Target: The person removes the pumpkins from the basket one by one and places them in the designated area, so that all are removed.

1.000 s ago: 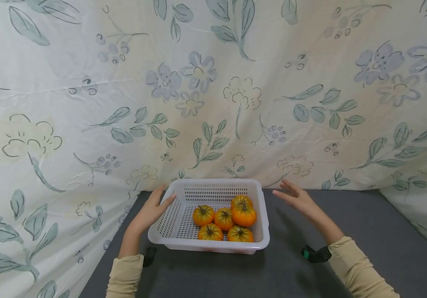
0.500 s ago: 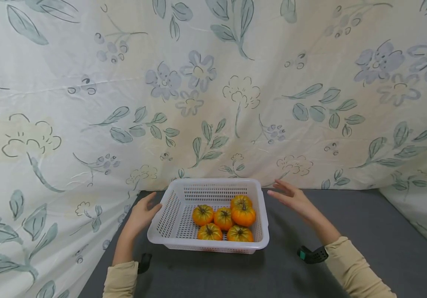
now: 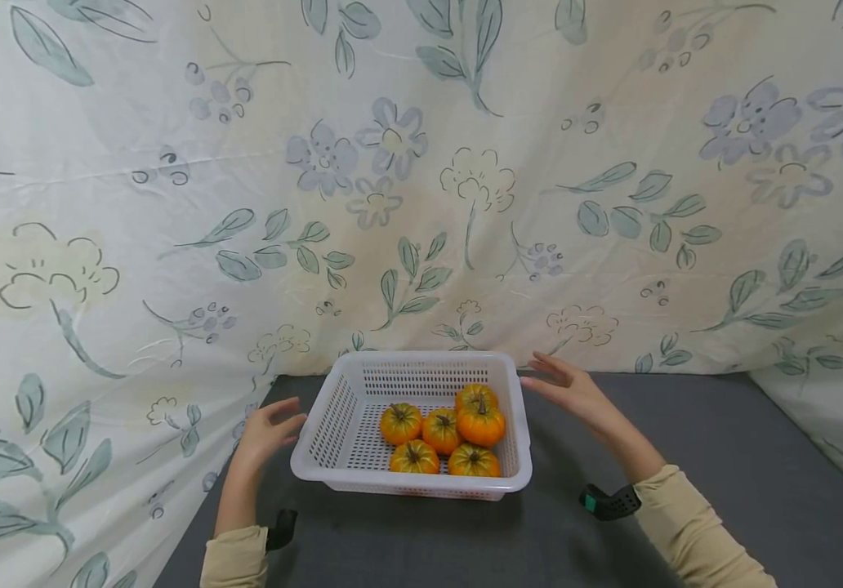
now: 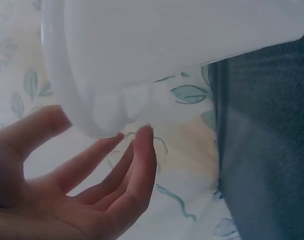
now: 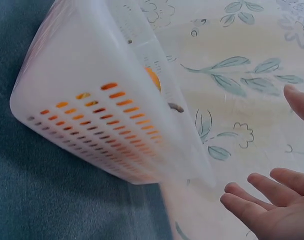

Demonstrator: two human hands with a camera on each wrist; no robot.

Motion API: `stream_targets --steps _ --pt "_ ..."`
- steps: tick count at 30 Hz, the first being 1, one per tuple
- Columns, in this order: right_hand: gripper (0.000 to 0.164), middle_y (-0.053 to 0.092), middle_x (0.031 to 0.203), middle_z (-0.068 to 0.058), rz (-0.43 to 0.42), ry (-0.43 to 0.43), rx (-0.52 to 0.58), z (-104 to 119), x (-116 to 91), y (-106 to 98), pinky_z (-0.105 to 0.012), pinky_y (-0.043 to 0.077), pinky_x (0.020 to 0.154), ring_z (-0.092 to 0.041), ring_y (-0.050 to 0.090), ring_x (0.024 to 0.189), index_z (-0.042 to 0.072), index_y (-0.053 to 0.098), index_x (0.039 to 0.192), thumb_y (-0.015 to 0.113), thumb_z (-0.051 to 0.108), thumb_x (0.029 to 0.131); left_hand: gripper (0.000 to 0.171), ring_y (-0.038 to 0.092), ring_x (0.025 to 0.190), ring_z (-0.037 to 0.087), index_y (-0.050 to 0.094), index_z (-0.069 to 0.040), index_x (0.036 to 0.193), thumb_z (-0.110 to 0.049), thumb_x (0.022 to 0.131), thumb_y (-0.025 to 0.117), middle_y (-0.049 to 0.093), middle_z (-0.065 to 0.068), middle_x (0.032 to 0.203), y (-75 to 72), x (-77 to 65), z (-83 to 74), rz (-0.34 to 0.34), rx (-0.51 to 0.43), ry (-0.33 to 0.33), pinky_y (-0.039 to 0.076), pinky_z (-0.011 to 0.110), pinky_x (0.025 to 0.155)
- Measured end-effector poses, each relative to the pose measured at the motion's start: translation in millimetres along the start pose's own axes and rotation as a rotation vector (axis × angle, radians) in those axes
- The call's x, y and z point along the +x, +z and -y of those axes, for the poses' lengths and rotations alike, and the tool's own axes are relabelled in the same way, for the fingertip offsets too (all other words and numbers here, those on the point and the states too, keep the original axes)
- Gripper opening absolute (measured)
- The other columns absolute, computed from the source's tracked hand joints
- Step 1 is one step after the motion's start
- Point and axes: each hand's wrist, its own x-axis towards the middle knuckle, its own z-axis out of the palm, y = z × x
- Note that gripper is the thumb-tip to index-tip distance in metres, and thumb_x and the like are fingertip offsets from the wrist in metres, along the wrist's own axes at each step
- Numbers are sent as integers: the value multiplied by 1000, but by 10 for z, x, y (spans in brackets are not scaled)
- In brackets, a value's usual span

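A white plastic basket point(image 3: 414, 483) with slotted walls stands on the dark table. Several small orange pumpkins point(image 3: 481, 425) lie in its middle and right side, one of them resting on top of others. My left hand point(image 3: 265, 434) is beside the basket's left rim, fingers loosely bent and holding nothing. In the left wrist view, fingertips point(image 4: 145, 137) are right at the rim. On the other side, my right hand point(image 3: 574, 398) is held near the back right corner with its fingers extended and nothing in them. Orange pumpkin skin shows through the basket's slots point(image 5: 109, 86) in the right wrist view.
A pale cloth point(image 3: 407, 245) with leaf and flower prints hangs behind and to the left of the table. The dark table point(image 3: 701, 457) extends to the right of the basket. Both forearms wear beige sleeves point(image 3: 693, 523) and black wrist straps point(image 3: 610, 501).
My left hand has drawn back down and left from over the basket's left rim. My right hand has moved slightly left, closer to the right rim. Basket and pumpkins stay put.
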Motion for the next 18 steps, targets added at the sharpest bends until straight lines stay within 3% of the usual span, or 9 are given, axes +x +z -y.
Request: stream_targets --steps 4,9,18 --pt "85 26 160 -16 7 -13 9 46 6 33 -63 28 111 -41 30 145 12 18 157 64 45 92 55 51 128 42 46 2 142 -24 96 59 46 28 144 -10 -9 68 2 -50 -54 51 47 95" --pt "85 29 159 -18 15 -27 14 115 13 85 -62 29 111 -38 39 141 11 19 156 65 43 92 55 54 125 41 48 2 141 -30 97 58 49 28 142 -23 -38 122 20 -74 -62 52 48 94" --pt "82 29 158 -19 35 -31 15 205 37 179 -62 28 111 -40 38 141 11 22 155 66 39 92 53 55 124 39 51 0 139 -31 96 60 51 25 142 -9 -35 214 19 -156 -115 52 46 90"
